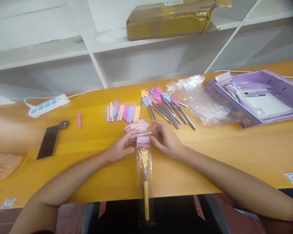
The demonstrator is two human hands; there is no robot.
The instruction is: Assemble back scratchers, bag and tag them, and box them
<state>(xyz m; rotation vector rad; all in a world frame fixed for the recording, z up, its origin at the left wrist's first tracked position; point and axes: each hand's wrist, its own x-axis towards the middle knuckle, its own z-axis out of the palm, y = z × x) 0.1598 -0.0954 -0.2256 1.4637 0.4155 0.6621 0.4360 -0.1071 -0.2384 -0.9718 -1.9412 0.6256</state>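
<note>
A yellow back scratcher (146, 185) with a hand-shaped head lies in a clear plastic bag (150, 169), its lower end past the table's front edge. Near the bag's top is a pink printed card (143, 141). My left hand (123, 146) touches the left side of the bag's top, fingers partly hidden behind it. On the right side, my right hand (164, 138) has its thumb at the card's edge and its fingers curled. Just beyond my hands more pink cards (138, 125) are fanned out.
Behind are colored handle tubes (124, 112), metal rods with hand-shaped heads (166, 107), clear bags (202, 100) and a purple box (256, 97). At left are a pink tube (79, 121), a phone (48, 142) and a power strip (49, 104). A taped carton (169, 19) sits on the shelf.
</note>
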